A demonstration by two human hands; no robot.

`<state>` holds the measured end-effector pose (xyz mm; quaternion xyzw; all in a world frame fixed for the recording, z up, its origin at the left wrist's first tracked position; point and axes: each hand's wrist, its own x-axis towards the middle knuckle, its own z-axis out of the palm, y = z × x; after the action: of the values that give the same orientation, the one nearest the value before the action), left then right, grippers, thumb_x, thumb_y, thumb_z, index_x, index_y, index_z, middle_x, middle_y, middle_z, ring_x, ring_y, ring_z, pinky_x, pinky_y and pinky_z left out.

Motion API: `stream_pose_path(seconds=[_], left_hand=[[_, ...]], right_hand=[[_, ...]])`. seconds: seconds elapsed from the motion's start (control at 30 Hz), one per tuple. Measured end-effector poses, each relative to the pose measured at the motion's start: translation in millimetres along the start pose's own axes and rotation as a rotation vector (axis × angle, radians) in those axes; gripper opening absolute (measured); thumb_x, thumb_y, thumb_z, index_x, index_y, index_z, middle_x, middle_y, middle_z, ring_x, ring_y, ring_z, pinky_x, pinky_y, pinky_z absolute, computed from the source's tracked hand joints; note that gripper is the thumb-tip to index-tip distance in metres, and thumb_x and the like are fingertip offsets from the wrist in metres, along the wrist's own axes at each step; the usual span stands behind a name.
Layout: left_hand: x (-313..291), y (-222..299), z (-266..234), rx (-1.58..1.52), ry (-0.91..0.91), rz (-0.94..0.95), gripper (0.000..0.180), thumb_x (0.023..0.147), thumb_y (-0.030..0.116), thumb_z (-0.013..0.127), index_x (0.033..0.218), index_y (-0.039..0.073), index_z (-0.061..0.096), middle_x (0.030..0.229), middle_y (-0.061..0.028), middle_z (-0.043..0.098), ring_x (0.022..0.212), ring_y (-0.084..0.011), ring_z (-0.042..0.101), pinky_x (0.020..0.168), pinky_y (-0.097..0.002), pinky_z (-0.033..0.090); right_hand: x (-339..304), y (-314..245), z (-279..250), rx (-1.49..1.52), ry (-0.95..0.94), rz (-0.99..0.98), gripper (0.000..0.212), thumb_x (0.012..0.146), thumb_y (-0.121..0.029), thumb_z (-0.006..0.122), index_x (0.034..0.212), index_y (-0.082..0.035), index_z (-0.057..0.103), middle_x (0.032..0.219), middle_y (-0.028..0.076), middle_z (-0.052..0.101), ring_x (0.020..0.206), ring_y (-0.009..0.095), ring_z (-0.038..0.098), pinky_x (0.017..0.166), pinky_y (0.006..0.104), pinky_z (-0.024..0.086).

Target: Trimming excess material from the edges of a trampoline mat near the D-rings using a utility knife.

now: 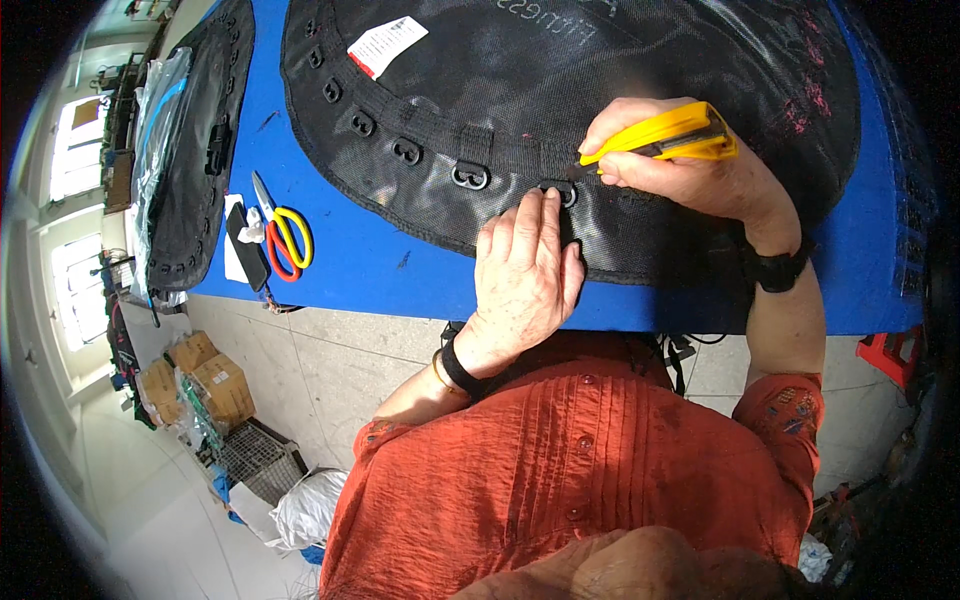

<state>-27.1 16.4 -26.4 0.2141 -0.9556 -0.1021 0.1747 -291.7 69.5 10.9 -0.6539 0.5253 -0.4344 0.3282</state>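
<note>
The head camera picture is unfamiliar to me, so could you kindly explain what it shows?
Certainly. There is no robot here: a person works with two bare hands. A wide fisheye camera on the head looks down, so straight edges bend near the rim.

The right hand grips a yellow knife. The left hand lies flat, its fingertips at a black buckle on a rounded black mesh sheet.

Under the sheet is a blue table, where scissors lie to the left.

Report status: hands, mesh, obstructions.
Right hand gripping yellow tool; left hand touching black loop. Black mesh spread on blue table. Scissors off left, clear.
</note>
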Motion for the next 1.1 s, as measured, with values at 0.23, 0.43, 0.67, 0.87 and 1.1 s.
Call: stream_pose_path(seconds=[0.23,0.43,0.67,0.87,1.1], left_hand=[[1,-1,0,-0.025,0.014,-0.009,0.066,0.094,0.023,0.071,0.151,-0.006,0.055,0.141,-0.0242,0.058,0.121,-0.0386,0.058,0.107,-0.0496,0.045],[2,0,-2,-0.02,-0.006,-0.008,0.067,0.094,0.023,0.071,0.152,-0.005,0.055,0.141,-0.0236,0.058,0.121,-0.0381,0.058,0.106,-0.0492,0.045],[2,0,-1,-0.005,-0.012,0.003,0.067,0.094,0.023,0.071,0.151,-0.007,0.055,0.142,-0.0242,0.057,0.121,-0.0383,0.058,0.106,-0.0492,0.045],[1,0,0,-0.012,-0.005,0.012,0.068,0.093,0.021,0.072,0.151,-0.008,0.054,0.142,-0.0249,0.057,0.122,-0.0388,0.058,0.106,-0.0496,0.045],[1,0,-1,-0.006,-0.008,0.012,0.068,0.094,0.022,0.071,0.152,-0.008,0.054,0.143,-0.0254,0.057,0.122,-0.0391,0.058,0.106,-0.0501,0.045]], right_hand=[[0,-5,2,0.072,0.024,0.064,0.016,0.097,-0.004,0.075,0.113,-0.003,0.072,0.106,0.006,0.073,0.092,0.015,0.072,0.085,0.0289,0.059],[4,-7,7,0.075,0.071,0.01,0.017,0.098,-0.006,0.072,0.115,-0.004,0.073,0.109,0.005,0.074,0.099,0.015,0.073,0.09,0.0295,0.058],[7,-6,16,0.084,0.061,0.03,0.015,0.099,-0.008,0.072,0.113,-0.004,0.073,0.11,0.004,0.075,0.104,0.013,0.072,0.095,0.0292,0.057],[8,-7,19,0.103,0.064,0.029,0.017,0.099,-0.009,0.073,0.115,-0.004,0.073,0.11,0.004,0.075,0.104,0.013,0.072,0.094,0.0286,0.057],[7,-4,21,0.102,0.081,0.003,0.018,0.1,-0.009,0.073,0.116,-0.004,0.073,0.11,0.003,0.075,0.103,0.012,0.071,0.093,0.028,0.057]])
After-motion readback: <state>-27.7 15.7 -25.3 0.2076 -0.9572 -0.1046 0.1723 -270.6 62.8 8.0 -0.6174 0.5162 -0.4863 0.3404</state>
